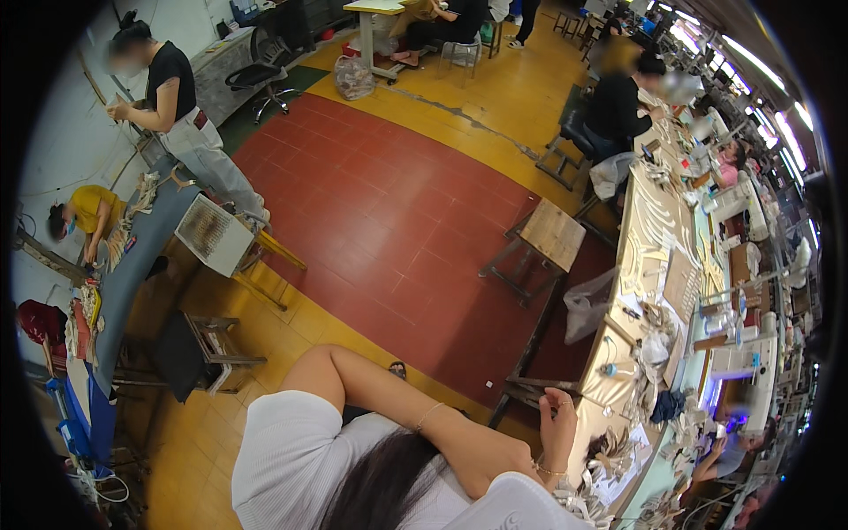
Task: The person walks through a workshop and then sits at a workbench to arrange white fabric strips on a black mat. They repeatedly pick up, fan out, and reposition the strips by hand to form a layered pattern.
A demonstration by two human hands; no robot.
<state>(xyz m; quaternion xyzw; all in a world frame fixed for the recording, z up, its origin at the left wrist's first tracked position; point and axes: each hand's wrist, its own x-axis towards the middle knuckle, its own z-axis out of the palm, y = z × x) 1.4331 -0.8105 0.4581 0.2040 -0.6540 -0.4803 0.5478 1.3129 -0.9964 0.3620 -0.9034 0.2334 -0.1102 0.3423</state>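
I see the bare left hand (505, 459) crossed over near the right wrist, fingertips hidden, so I cannot tell its grip; the bare right hand (557, 426) stands upright, fingers loosely bent, beside the long cream-covered worktable (603, 353); crumpled dark-blue cloth (669, 406) lies on its far side.

Bright ceiling tubes (753, 63) upper right, soft glare on red floor (380, 234), fisheye-bent edges

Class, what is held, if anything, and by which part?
Nothing shows in the right hand; the left hand has its grip hidden, so cannot be told.
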